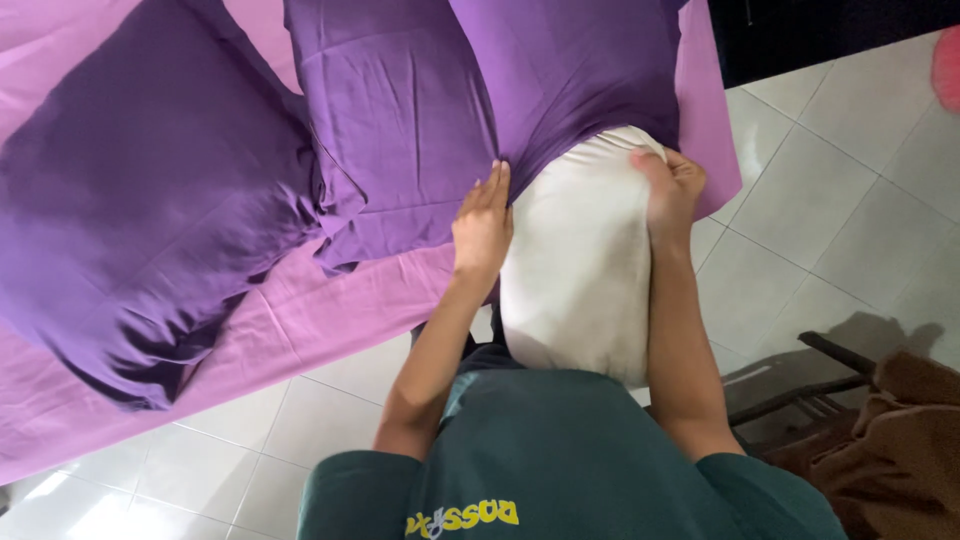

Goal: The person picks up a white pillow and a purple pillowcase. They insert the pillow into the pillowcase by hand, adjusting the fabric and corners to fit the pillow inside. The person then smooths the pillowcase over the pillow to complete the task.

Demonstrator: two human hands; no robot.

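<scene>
Left to right: two purple pillows already in their cases, one (140, 200) far left and one (395, 130) beside it, lie on the pink bed sheet (330, 300). Right of them is a third purple pillowcase (580, 70), half pulled over one white pillow (580, 270), which sticks out over the bed edge against the person's green shirt (560, 460).

Left hand (483, 225) lies flat on the pillow's left side at the case opening, fingers straight and together. Right hand (672, 185) is curled, fingers clamped on the pillow's upper right corner at the case rim.

Pillow looks soft, light and squashy, so it probably bends rather than slides in; best gripped at the corners. The case looks thin, limp, slightly slippery; hold it by the open hem.

Count: three purple cases, one white pillow showing, two hands. A brown cloth (900, 450) lies on a dark chair (800, 385) far right.
</scene>
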